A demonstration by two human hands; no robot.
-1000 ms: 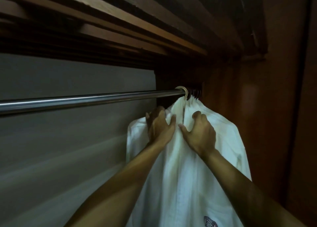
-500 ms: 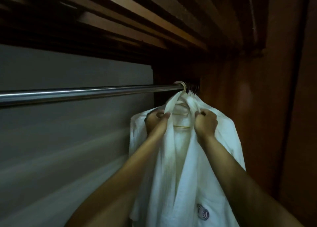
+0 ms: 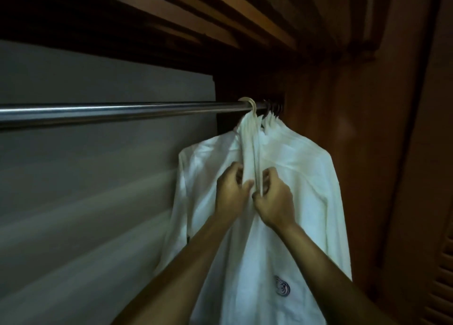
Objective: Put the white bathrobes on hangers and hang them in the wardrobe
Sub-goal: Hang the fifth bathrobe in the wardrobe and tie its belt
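Inside the wardrobe [image 3: 367, 153], a white robe [image 3: 294, 202] hangs on a pale hanger [image 3: 250, 102] hooked over the metal rail [image 3: 122, 111], near the rail's right end. More white robes [image 3: 277, 123] hang just behind it on dark hooks, packed close against the right wall.

Both hands at the robe's front opening, chest height, just beside each other. Left hand [image 3: 232, 192] — fingers curled, gripping the left collar edge; thumb lies across the fabric. Right hand [image 3: 274, 199] — fingers curled, pinching the right collar edge. A thin pale strip runs up between the two hands toward the hook; possibly collar trim or part of the hanger, lighting too dim to tell.

Dark round logo [image 3: 282, 285] on the robe's right front panel, low down. Robe shoulders sit level across the hanger. Wooden slats [image 3: 220, 10] overhead; grey panel [image 3: 98, 177] behind the rail on the left.
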